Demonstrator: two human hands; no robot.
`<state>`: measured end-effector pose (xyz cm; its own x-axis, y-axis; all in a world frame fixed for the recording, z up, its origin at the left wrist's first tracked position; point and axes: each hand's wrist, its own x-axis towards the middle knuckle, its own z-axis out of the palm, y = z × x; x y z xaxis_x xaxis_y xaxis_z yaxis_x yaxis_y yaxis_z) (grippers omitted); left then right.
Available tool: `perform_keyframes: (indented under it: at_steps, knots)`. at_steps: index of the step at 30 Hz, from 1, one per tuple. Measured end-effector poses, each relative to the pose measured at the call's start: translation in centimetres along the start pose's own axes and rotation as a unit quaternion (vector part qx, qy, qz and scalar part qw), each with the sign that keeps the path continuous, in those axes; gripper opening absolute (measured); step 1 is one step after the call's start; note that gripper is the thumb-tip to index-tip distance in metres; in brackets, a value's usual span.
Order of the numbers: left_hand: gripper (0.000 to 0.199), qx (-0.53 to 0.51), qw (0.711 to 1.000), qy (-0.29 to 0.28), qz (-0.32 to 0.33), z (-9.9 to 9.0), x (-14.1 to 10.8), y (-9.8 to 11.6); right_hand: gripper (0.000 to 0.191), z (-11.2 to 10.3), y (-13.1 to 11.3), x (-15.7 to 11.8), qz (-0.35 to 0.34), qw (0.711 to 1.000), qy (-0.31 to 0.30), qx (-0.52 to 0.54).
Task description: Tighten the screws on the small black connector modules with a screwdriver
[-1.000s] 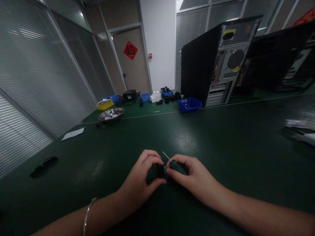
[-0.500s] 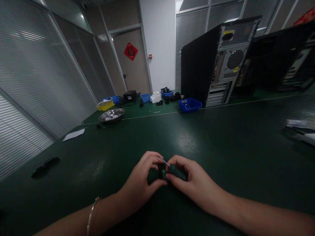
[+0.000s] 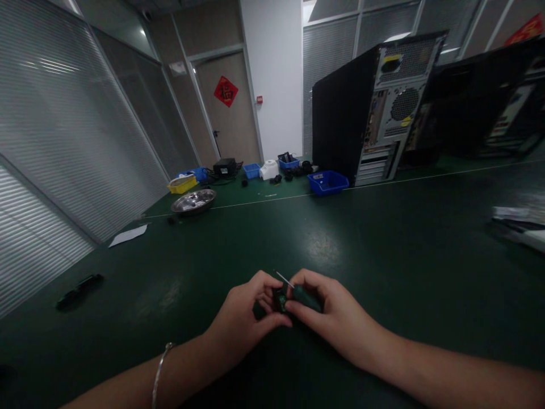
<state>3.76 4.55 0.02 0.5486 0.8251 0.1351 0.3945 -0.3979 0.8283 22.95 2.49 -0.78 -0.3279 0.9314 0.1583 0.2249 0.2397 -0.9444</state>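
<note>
My right hand (image 3: pixel 326 304) is closed round the dark green handle of a screwdriver (image 3: pixel 306 297), whose thin metal shaft points up and to the left. Between my two hands is a small green circuit board (image 3: pixel 280 299) with a dark part along its left side. The fingers and thumb of my left hand (image 3: pixel 247 309) are curled about the board's left side. My right thumb and fingertips touch its right edge. Much of the board is hidden by the fingers, and the screwdriver's tip stands clear above it.
On the green table lie dark green pieces (image 3: pixel 79 291) at the left, a white paper (image 3: pixel 128 235) and a metal dish (image 3: pixel 193 201). A blue bin (image 3: pixel 327 183) stands before a black computer case (image 3: pixel 347 108). Farther back are a yellow tray (image 3: pixel 182 183) and a white device (image 3: pixel 269 170).
My left fingers have drawn down from the screwdriver's tip and curled in by the board. The board has tilted slightly. My right hand has hardly moved.
</note>
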Motion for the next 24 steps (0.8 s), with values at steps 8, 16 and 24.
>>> perform_keyframes:
  at_steps: [8,16,24]
  knots:
    - [0.035,0.012,1.0,0.007,-0.014,0.07,-0.06,0.36,0.007,-0.1,-0.29,-0.06,-0.003,1.0,-0.006,-0.008]
    - [0.03,0.044,0.999,0.002,-0.002,0.13,-0.27,0.58,0.007,-0.14,-0.48,-0.01,-0.002,1.0,-0.006,-0.006]
    - [0.032,0.023,1.0,-0.015,0.014,0.21,-0.2,0.06,0.007,0.01,-0.23,-0.22,-0.012,1.0,-0.004,-0.005]
